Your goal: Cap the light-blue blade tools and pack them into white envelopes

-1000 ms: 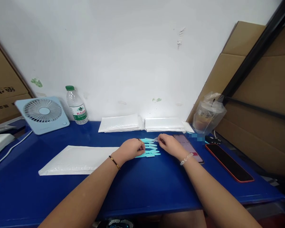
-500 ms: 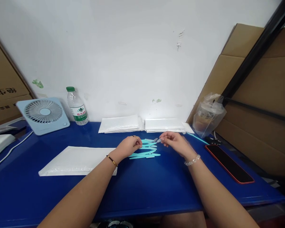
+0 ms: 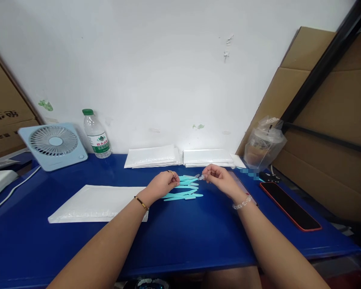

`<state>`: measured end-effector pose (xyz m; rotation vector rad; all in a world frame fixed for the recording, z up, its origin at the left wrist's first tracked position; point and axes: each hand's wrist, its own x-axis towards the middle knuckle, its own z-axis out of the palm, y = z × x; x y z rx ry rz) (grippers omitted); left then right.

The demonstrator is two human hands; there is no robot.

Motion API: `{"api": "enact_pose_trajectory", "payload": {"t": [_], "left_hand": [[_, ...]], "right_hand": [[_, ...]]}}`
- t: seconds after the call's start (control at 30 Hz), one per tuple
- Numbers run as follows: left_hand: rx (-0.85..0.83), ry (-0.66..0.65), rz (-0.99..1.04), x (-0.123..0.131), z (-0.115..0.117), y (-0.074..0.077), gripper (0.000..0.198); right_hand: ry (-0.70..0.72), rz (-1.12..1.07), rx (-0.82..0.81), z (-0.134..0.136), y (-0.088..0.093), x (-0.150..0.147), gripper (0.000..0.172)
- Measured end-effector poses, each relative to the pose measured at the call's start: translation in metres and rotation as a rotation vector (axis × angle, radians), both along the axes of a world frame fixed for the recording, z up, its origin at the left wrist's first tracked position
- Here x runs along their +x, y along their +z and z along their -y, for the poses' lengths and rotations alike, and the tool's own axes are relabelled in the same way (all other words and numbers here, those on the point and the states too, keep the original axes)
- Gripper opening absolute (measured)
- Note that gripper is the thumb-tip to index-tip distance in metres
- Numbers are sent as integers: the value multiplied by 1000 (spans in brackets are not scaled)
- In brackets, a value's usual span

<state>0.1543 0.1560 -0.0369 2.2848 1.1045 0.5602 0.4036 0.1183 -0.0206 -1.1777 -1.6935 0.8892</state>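
Several slim turquoise eyebrow razors (image 3: 185,195) lie in two loose groups on the blue table (image 3: 204,233). At the left edge of the upper group is my left hand (image 3: 165,182), thumb and fingers pinched on the handle of one razor. Across from it, my right hand (image 3: 218,178) pinches a small translucent cap (image 3: 201,177) at the razors' right tips. Whether the cap still touches the held razor's tip, I cannot tell. My left wrist lies over the right end of a white padded envelope (image 3: 99,202).
Stacks of white envelopes (image 3: 153,155) line the wall. On the left stand a blue fan (image 3: 55,144) and a water bottle (image 3: 96,134). To the right are a bagged drink cup (image 3: 263,144), a red-edged phone (image 3: 290,206), and cardboard (image 3: 333,120) behind a black bar.
My right hand has shifted very slightly, and the translucent cap in its fingers shows more clearly. My left hand stays in place. The camera view has moved a little.
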Motion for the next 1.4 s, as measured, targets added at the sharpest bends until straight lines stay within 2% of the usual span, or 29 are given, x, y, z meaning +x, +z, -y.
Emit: {"api": "enact_pose_trajectory", "payload": {"t": [0.13,0.33,0.53,0.63,0.73,0.83,0.9,1.0,1.1,1.23,1.4], "left_hand": [[-8,-4,21,0,1,1,18],[-36,-17,31,1,4,3,19],[139,86,-92,0,0,1,15],[200,96,-117,-1,2,2,20],[209,15,-141,1,7,6,27],[169,-91,-213,3,13,9,29],[121,-107,-241,6,15,9,26],[13,-75,-247,9,16,8,22],[-31,-5,-263,12,19,7,17],[38,58,-257,17,28,7,18],[81,69,-254,22,35,7,28]], "right_hand": [[20,115,42,2,-2,-3,13],[152,135,-6,3,-6,-11,20],[-151,485,241,-14,-18,12,14],[-148,609,235,-21,-25,16,12],[-123,656,191,-24,-30,14,8],[-114,653,154,-23,-30,11,4],[-113,654,143,-21,-28,12,4],[-116,589,128,-15,-20,14,4],[-107,406,72,-9,-10,16,12],[-76,232,1,-7,-2,18,23],[-139,184,18,-10,-3,19,23]]}}
